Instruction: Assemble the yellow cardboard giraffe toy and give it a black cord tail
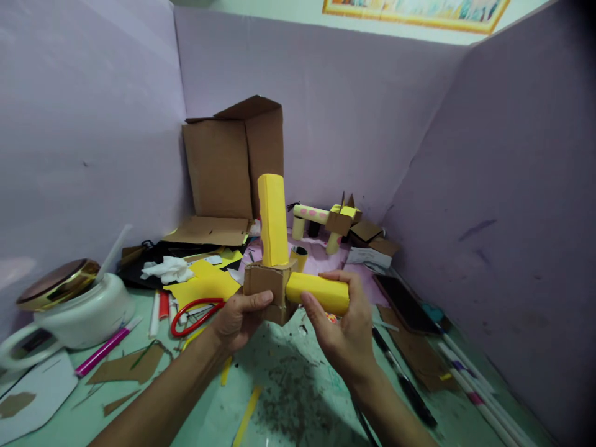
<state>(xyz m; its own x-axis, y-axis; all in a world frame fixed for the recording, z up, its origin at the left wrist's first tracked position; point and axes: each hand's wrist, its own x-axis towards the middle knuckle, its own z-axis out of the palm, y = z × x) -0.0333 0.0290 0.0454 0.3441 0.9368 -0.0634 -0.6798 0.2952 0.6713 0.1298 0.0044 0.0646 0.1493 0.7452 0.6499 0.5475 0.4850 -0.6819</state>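
Note:
My left hand grips a small brown cardboard box from its left side, thumb on the front face. A tall yellow paper tube stands upright on top of that box. In my right hand is a second yellow paper tube, held level with its left end against the box's right side. Whether that end is fixed to the box I cannot tell. Behind the box a short yellow tube with a dark opening is partly hidden.
Red-handled scissors, yellow scraps and a white mug lie to the left. At the back are an open cardboard box and a spotted paper-tube animal. A phone and a black pen lie right.

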